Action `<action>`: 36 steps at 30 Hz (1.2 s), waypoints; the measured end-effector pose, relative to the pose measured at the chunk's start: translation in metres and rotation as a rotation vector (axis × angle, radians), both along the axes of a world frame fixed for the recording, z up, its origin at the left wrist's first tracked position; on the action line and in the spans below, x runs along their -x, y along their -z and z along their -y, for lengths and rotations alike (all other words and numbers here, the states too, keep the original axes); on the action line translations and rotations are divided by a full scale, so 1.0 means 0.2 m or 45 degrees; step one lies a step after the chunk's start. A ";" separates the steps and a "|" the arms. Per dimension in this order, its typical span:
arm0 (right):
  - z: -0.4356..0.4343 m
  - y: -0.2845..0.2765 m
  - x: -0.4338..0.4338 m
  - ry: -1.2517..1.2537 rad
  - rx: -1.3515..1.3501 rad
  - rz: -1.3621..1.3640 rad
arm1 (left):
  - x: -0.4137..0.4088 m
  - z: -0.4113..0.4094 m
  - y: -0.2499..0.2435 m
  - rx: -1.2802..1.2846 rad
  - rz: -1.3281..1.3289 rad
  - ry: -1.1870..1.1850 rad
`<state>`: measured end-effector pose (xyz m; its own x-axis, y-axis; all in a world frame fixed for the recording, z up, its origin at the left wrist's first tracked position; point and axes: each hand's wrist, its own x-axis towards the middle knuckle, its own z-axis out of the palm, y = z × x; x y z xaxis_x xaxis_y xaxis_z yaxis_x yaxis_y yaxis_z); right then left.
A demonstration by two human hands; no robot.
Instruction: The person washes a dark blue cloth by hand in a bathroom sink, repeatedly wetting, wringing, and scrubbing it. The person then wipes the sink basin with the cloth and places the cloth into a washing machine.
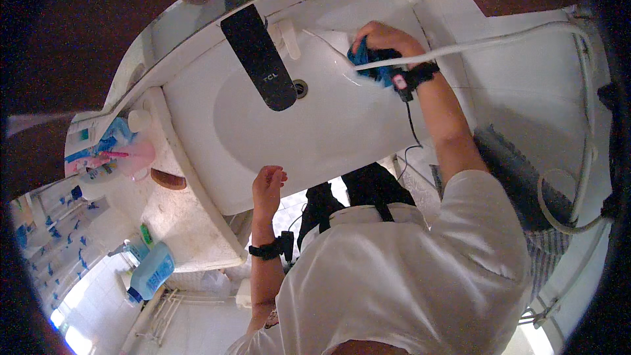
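My right hand (384, 39) is closed around a crumpled blue cloth (364, 56), pressed on the right side of a white washbasin (315, 133). A white hose (473, 45) crosses above that wrist and the cloth. My left hand (269, 183) is at the basin's front edge with its fingers curled in, and I see nothing in it. Over the basin juts a long black TCL unit (259, 59), its kind unclear. Its lower end partly covers the metal drain (300, 88). Beside it is a white spout (292, 42).
On the left stone ledge (192, 227) lie a brown comb (168, 179), a pink cup (138, 155) and a white bottle (96, 182). A blue liquid bottle (152, 271) stands near the ledge's outer edge. A mirror edge (162, 76) runs behind the basin. Thin cables hang from both wristbands.
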<state>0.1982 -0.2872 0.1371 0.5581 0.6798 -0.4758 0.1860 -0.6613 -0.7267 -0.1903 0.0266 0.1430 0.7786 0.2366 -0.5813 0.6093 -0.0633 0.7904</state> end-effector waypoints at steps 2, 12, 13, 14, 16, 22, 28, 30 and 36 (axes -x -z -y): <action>0.20 0.08 -0.10 0.292 -0.181 0.279 | -0.01 0.01 0.01 -0.011 0.004 0.022; -0.06 0.20 0.08 0.065 -0.201 0.518 | -0.04 0.07 0.05 -0.003 -0.064 0.115; -0.01 0.24 0.04 0.324 -0.296 0.588 | -0.06 0.08 0.04 -0.033 -0.062 0.173; 0.06 0.27 -0.01 0.584 -0.390 0.654 | -0.07 0.07 0.04 -0.031 -0.046 0.174; 0.07 0.22 -0.03 0.999 -0.362 0.839 | -0.05 0.06 0.06 -0.022 -0.023 0.170; -0.25 0.27 0.29 -0.054 0.146 0.794 | -0.05 0.09 0.09 0.048 -0.023 0.118; -0.04 0.30 0.15 0.430 -0.258 0.660 | -0.03 0.07 0.07 -0.016 -0.031 0.134; -0.04 0.34 0.08 0.613 -0.328 1.130 | -0.02 0.05 0.10 -0.012 -0.082 0.109; -0.52 0.48 0.01 0.162 -0.293 1.230 | -0.05 0.09 0.12 0.054 -0.073 0.129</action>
